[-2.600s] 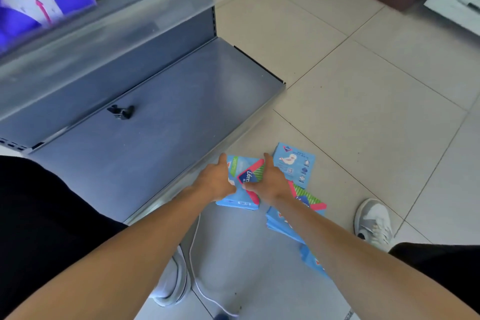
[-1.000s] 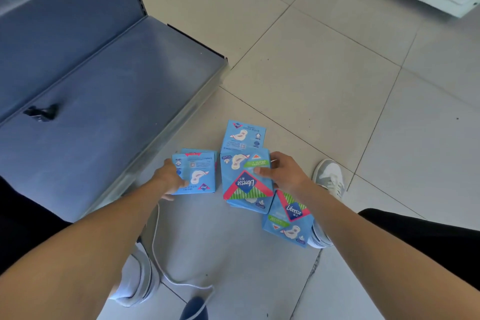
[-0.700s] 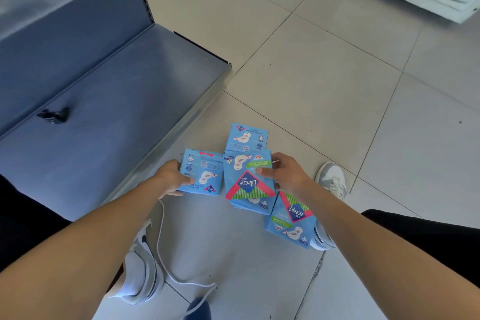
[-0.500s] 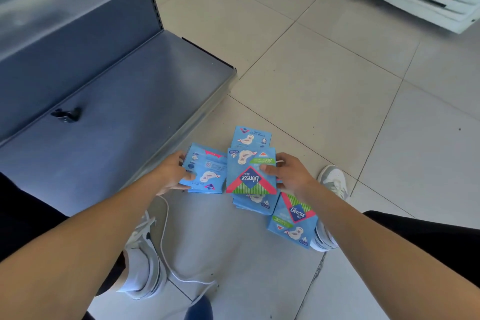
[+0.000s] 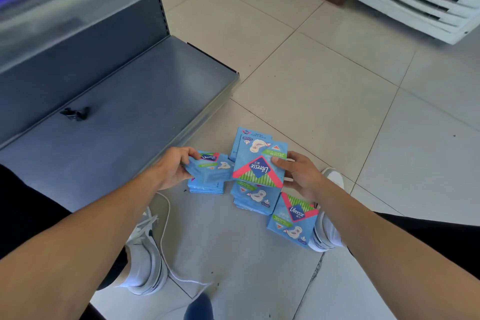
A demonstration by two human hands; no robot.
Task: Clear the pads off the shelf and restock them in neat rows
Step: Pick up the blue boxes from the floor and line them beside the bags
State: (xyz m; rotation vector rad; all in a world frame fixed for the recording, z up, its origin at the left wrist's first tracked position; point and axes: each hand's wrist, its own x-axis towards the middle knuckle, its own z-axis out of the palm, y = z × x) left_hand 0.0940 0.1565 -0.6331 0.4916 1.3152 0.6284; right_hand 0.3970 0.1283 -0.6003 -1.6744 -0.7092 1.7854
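Pads: left pack now lifted, tilted; right pack raised.

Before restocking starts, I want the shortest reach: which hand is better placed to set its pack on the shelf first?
Probably the left hand: its pack is lifted beside the shelf edge, while the right hand sits farther out.
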